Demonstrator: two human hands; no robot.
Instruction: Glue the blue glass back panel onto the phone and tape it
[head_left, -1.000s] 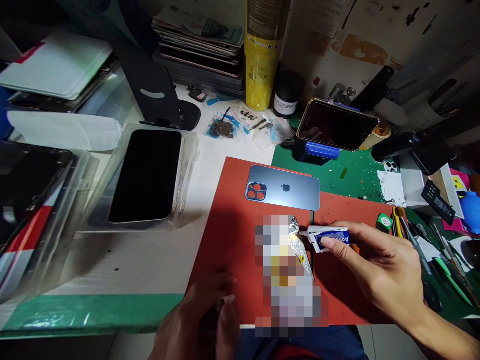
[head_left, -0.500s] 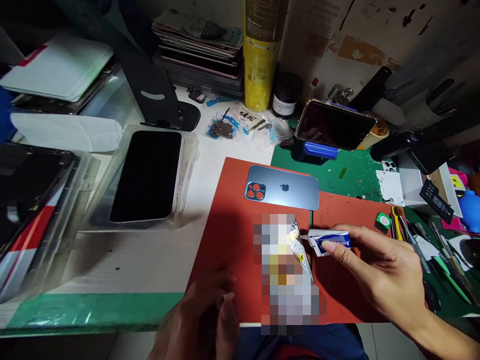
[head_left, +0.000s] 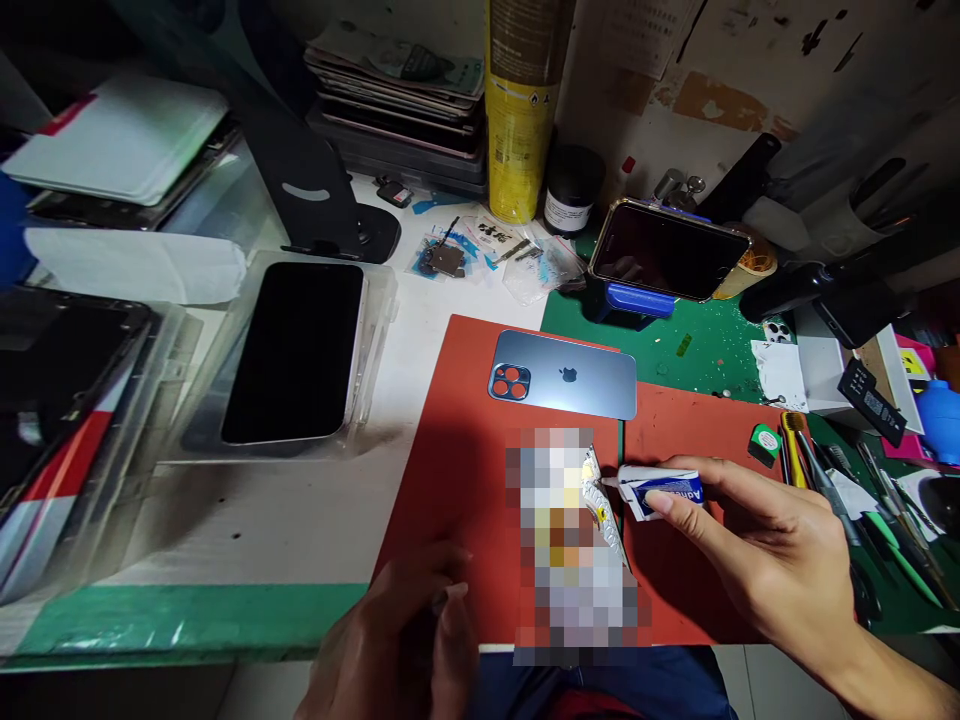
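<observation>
In my right hand (head_left: 772,540) is a white and blue adhesive tube (head_left: 664,490), pinched between thumb and fingers. Its thin nozzle points left, close to the silvery edge (head_left: 604,515) of an object whose surface is blurred into blocks (head_left: 574,560). That object lies on the red mat (head_left: 442,450) near the table's front edge. My left hand (head_left: 405,630) is in shadow at the mat's lower left, fingers curled together; what they hold, if anything, cannot be made out. Just beyond the blurred object lies a blue phone back glass (head_left: 562,375) with camera cutouts.
A dark-screened phone (head_left: 296,350) rests on a clear plastic case at left. Another phone (head_left: 667,250) leans on a blue stand behind the mat. Brushes and tools (head_left: 862,490) lie at right, near a small green-sided item (head_left: 765,443). A yellow can (head_left: 517,140) stands at the back.
The tube in my right hand has shifted down very slightly, its nozzle still by the silvery edge. My left hand stays in place.
</observation>
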